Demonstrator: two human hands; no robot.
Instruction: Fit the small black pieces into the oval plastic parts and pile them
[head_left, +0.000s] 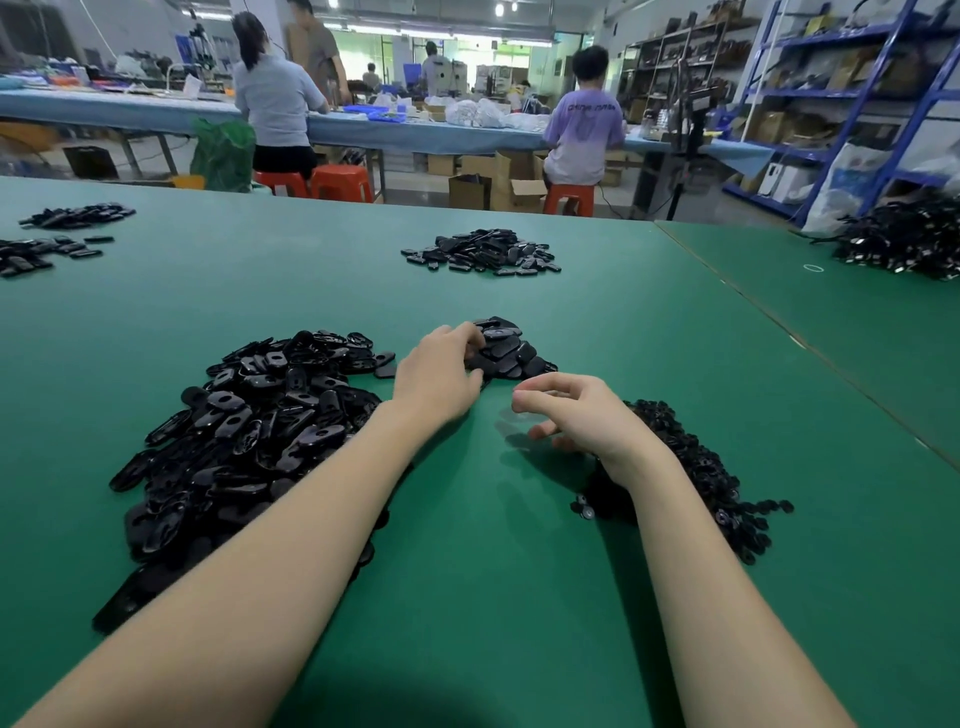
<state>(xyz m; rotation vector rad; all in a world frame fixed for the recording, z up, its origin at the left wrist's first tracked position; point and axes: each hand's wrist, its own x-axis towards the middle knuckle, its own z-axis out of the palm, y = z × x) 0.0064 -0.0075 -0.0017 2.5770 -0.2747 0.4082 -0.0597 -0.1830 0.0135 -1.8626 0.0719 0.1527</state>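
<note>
**Hands at the piles on the green bench**

Green matting covers the wide work table (519, 545), and behind it a workshop runs back with a long blue-covered bench, red stools, cardboard boxes and blue shelving on the right. Two people sit at that far bench with their backs turned.

On the near left lies a big heap of oval plastic parts (249, 436), black, many showing a hole. On the near right, partly under the forearm, lies a heap of small black pieces (706, 478). Between them and a little farther off sits a small pile of fitted parts (506, 348).

The left hand (436, 379) reaches to the left edge of that small pile, its fingers curled onto the parts there; whether it grips one cannot be told. The right hand (576, 415) hovers just above the mat beside the small pieces, fingers loosely curled, thumb and forefinger apart, with nothing visible between them.

Farther off, another black pile (483, 252) lies mid-table, two flatter scatters (57, 234) at the far left, and a tangled dark heap (904, 244) at the far right.
</note>
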